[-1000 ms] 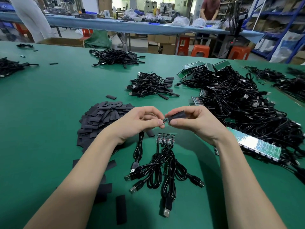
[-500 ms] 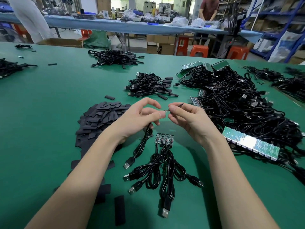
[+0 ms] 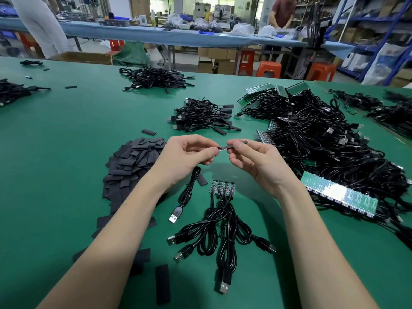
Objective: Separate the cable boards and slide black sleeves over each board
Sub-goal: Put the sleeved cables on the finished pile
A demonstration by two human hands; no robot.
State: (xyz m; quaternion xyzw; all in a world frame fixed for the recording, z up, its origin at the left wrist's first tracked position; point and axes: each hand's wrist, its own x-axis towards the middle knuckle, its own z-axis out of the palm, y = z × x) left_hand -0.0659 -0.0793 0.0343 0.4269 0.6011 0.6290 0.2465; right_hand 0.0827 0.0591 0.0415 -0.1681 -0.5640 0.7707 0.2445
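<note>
our left fingers (image 3: 211,150) pinch the end of a small green circuit board (image 3: 222,148), only a sliver of it showing in the gap between our hands, while our right fingers (image 3: 234,145) are curled round a flat black sleeve (image 3: 242,143), its far end poking out past the index finger. the two meet end to end, which we judge is so the sleeve's mouth lines up with the board's edge and can be pushed along it; how far it is on we cannot tell. the left hand (image 3: 187,156) holds near the solder end, so the thin black usb cable (image 3: 188,192) hangs free below and trails onto the green bench (image 3: 66,134).

just under our hands lies a short strip of joined boards with coiled cables (image 3: 221,188), kept close for the next break-off. the heap of loose black sleeves (image 3: 133,161) sits beside the left wrist, within easy reach. a large tangle of unsorted cables and board strips (image 3: 330,152) fills the right side, and a smaller bundle of sleeved cables (image 3: 202,115) lies beyond, apart from the raw stock.
</note>
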